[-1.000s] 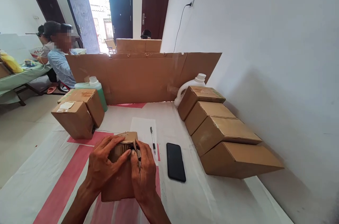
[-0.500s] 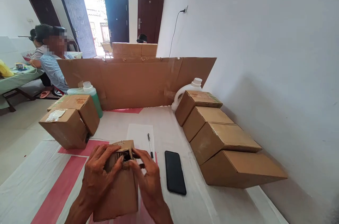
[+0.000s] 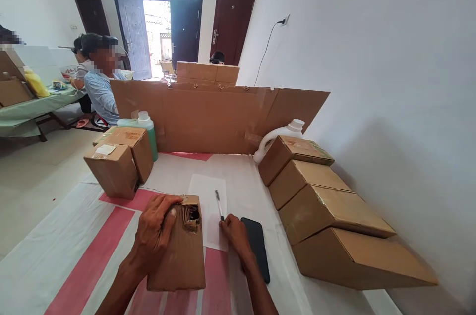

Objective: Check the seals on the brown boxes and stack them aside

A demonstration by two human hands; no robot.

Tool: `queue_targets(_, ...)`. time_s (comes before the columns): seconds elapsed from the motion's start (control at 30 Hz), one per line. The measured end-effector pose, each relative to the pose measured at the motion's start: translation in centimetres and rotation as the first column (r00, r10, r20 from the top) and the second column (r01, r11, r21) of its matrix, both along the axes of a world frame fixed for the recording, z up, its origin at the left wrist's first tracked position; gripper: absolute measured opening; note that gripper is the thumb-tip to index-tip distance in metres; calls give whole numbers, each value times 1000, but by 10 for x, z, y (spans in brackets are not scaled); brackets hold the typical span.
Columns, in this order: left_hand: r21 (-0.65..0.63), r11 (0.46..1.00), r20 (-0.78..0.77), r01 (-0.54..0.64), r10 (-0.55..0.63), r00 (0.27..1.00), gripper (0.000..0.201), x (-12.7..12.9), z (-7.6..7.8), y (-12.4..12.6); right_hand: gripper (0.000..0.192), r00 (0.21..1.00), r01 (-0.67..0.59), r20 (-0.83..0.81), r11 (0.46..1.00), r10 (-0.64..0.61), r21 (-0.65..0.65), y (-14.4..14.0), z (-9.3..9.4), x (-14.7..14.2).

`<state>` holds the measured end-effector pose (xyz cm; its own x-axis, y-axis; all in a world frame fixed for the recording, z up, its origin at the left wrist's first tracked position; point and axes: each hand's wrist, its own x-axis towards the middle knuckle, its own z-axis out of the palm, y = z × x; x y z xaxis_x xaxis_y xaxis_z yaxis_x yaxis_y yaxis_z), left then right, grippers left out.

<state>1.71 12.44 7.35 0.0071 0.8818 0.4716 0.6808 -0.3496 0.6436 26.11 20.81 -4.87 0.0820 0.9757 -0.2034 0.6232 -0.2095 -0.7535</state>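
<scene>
Table [image 3: 67, 235] under white cloth with pink-red stripes, running away from the camera. Tall cardboard screen [image 3: 219, 116] upright across the far edge. Along the right wall, row of four sealed cartons [image 3: 320, 211], each leaning on the next, long sides angled toward the table middle. Two more cartons [image 3: 119, 158] stacked close at far left, touching. Green bottle [image 3: 148, 129] just behind those; white jug [image 3: 282, 134] behind the right row's far end.

Small cardboard box [image 3: 182, 250] at near centre, lying on the cloth, long axis running near to far, slightly tilted; far end torn open with a ragged hole facing up and away, dark contents inside, not identifiable. Left hand [image 3: 156, 233] clamped on the box's far left corner, fingers over the top edge, thumb beside the hole. Right hand [image 3: 234, 233] off the box, resting on the cloth just right of it, fingers loosely curled, holding nothing visible; fingertips near the pen's near end, contact unclear.

White sheet of paper [image 3: 208, 201] flat beyond the box, right of centre. Black phone [image 3: 258, 248] face down, partly under the right wrist, long axis near to far. Pen [image 3: 219, 204] lying on the paper, pointing away, near end toward the right hand.

Other people seated at a green-covered table [image 3: 33, 111] far left.
</scene>
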Motion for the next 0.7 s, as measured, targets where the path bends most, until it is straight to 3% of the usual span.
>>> queue_targets(0.13,-11,999,6,31,-30,1000,27,1,3,2,30,955,65,-294,990,-26,122,-17,41,2)
queue_targets(0.23,-24,999,12,37,-37,999,26,2,4,2,31,735,161,-675,952,61,261,-42,87,-13)
queue_targets(0.3,-26,999,7,34,-34,999,26,3,4,2,25,638,154,-749,924,178,351,-55,112,-31)
queue_targets(0.43,-3,999,-12,37,-37,999,25,6,5,-1,10,741,81,-585,821,330,565,-67,131,-64)
queue_targets(0.7,15,999,-22,36,-36,999,24,8,6,-5,10,834,-46,-414,793,365,607,-67,127,-69)
